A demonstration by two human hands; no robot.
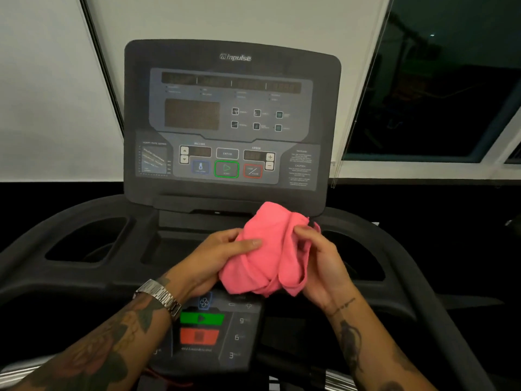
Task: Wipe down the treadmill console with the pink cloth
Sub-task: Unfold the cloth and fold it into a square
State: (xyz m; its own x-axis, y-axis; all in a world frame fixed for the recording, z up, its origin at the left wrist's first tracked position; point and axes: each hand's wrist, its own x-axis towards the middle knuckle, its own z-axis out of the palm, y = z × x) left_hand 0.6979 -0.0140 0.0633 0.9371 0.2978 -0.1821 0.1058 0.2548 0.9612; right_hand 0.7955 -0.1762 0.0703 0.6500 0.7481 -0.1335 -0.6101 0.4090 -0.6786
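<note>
The pink cloth (267,249) is bunched up between your two hands, held in the air just below the bottom edge of the treadmill console (231,119), its long axis running from upper right down to lower left, loose folds hanging toward the lower button panel (214,331). Your left hand (217,249) has it from the left, fingers clenched with the thumb laid flat across the front; your right hand (321,258) grips the right edge, fingers curled into the folds. Above you, the console face tilts back, wide and unobstructed, displays dark. Cup wells (90,238) sit either side of the hands, and the curved handrails (423,263) sweep outward, leaving open room left and right.
</note>
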